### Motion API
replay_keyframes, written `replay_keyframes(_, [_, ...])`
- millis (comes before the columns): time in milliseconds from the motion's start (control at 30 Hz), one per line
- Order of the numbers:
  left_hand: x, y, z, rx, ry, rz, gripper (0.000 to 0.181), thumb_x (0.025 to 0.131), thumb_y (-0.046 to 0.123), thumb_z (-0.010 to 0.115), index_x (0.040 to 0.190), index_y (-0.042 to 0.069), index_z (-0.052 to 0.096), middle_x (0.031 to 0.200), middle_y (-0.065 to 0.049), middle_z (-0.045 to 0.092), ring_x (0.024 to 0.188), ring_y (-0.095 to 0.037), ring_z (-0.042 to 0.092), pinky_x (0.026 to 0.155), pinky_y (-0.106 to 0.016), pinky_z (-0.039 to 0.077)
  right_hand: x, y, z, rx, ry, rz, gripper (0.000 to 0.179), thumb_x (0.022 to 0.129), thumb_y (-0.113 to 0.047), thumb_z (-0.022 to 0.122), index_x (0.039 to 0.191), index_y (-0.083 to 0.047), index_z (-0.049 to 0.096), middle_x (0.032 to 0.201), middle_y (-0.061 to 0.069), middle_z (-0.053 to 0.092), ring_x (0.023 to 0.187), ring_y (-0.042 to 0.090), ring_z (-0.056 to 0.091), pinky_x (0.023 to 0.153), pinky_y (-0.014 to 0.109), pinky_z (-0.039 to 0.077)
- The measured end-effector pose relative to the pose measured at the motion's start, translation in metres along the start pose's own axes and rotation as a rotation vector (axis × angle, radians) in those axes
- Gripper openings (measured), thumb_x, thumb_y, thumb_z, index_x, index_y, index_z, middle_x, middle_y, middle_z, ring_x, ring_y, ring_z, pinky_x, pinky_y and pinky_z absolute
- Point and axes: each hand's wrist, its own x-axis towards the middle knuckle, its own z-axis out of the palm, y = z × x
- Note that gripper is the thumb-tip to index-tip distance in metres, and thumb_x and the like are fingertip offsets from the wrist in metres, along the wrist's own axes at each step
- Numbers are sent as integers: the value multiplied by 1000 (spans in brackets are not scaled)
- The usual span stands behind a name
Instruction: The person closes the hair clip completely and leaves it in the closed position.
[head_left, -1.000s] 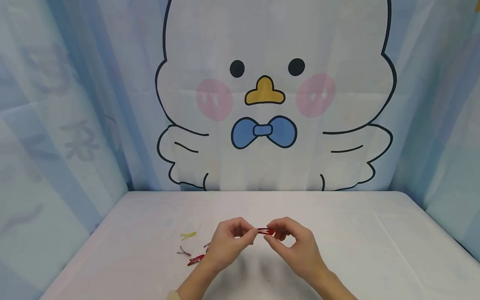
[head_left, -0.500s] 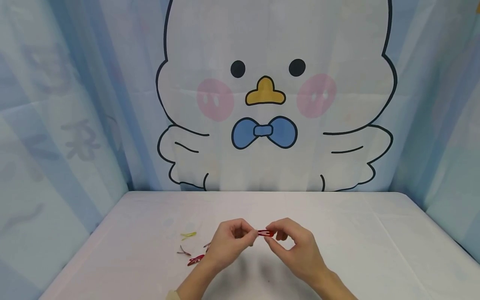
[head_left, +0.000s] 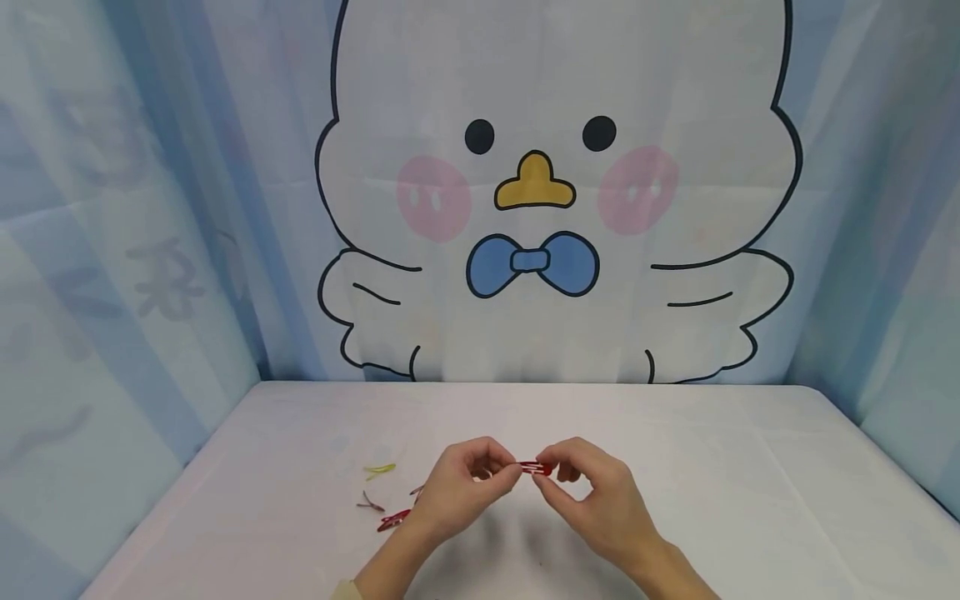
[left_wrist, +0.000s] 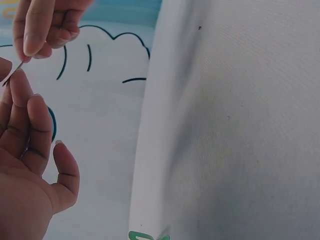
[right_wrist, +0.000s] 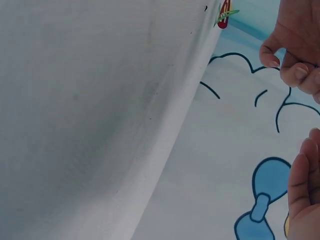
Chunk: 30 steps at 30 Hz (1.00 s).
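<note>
Left grip (head_left: 471, 483) and right grip (head_left: 600, 500) pinch a red clip (head_left: 536, 468); other clips (head_left: 393, 521) lie nearer the left edge of the bench (head_left: 712, 483).

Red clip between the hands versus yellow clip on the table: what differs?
The left hand and right hand hold the red clip; the yellow clip lies on the table. The red clip's prongs look nearly parallel, the yellow clip's splayed. Both are slim.
</note>
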Motion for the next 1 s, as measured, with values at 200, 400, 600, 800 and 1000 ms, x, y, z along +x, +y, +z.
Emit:
replay_keyframes(200, [-2,-3,-6,31,3,40,6,92,14,74,94,9,70,79,4,66,78,-13,61,75,-30,45,-1,9,0,-4,27,-56,39,68,10,85,95,-13,70,84,-5,66,70,12,57,66,19,46])
replay_keyframes(400, [-7,-6,-19,69,6,21,6,91,14,74,95,12,70,83,5,66,81,-13,61,77,-30,45,-2,11,-2,-10,20,-45,40,68,10,85,96,-14,70,84,-6,66,70,12,57,66,18,45])
replay_keyframes(600, [-10,-11,-35,121,16,-35,8,92,16,73,97,11,69,86,4,66,84,-15,61,75,-31,45,-1,15,-8,-28,24,-45,39,68,10,85,95,-15,71,83,-7,66,69,12,56,65,19,45])
replay_keyframes(800, [-11,-19,-50,178,-9,-40,9,93,16,73,98,10,69,88,4,65,84,-15,60,74,-30,46,-3,19,-16,-38,17,-2,38,71,9,84,95,-17,71,82,-10,64,68,11,56,64,18,44])
replay_keyframes(1000, [-12,-25,-63,210,-59,-59,15,93,18,72,104,7,69,93,4,66,87,-18,59,76,-31,46,-4,23,-24,-49,-16,43,37,73,9,83,95,-18,71,83,-12,63,67,9,57,64,19,45])
